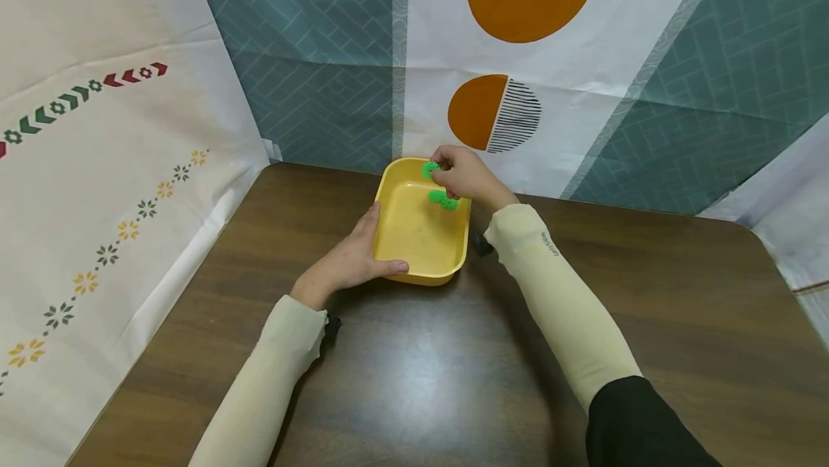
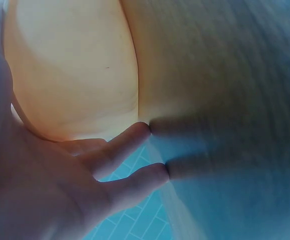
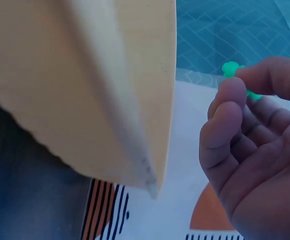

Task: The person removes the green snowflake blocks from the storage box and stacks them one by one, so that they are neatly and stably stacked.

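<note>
Yellow tray (image 1: 414, 240) stands near the wooden table's (image 1: 414, 388) far edge, green flower-shaped pieces (image 1: 444, 200) inside; the right hand (image 1: 463, 174) pinches another piece (image 1: 427, 170) by the tray's far edge; the left hand (image 1: 350, 257), outstretched, touches its left edge.

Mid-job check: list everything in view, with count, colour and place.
Tray: one, yellow, near the table's far edge
Held piece: one, green, pinched in the right hand
Pieces in tray: one or two, unclear; green, far right part
Table: one, brown, beneath the tray
Backdrop: one, teal, white and orange, behind the table
Patterned cloth: one, cream, left
Sleeves: two, cream, on the forearms
Left hand: one, bare, at tray's left side
Right hand: one, bare, at tray's far end
</note>
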